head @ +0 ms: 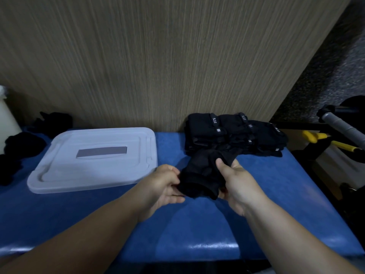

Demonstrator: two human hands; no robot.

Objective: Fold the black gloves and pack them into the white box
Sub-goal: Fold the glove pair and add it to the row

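We hold one black glove [199, 175] between both hands, just above the blue padded table [177, 234], right of centre and just near the stack of folded gloves [233, 133]. Our left hand [167, 184] pinches its near-left edge with curled fingers. Our right hand [235, 180] clamps the right side, thumb on top and fingers underneath.

The glove's long axis runs diagonally from near-left to far-right. What looks like the cuff opening faces us at the near end. The other end points far-right at the stack and seems to touch or overlap it, though black on black makes that hard to tell.

As we see it, that far end could catch on the stack and drag its top gloves askew if we pull or fold carelessly. The fabric is limp, so a loose fold may spring open once either hand lets go. The white box [59, 171], left of the glove, has its lid on. With both hands full, we would have to set the glove down to open it, which could undo the fold. More black gloves [23, 145] lie at the far left.
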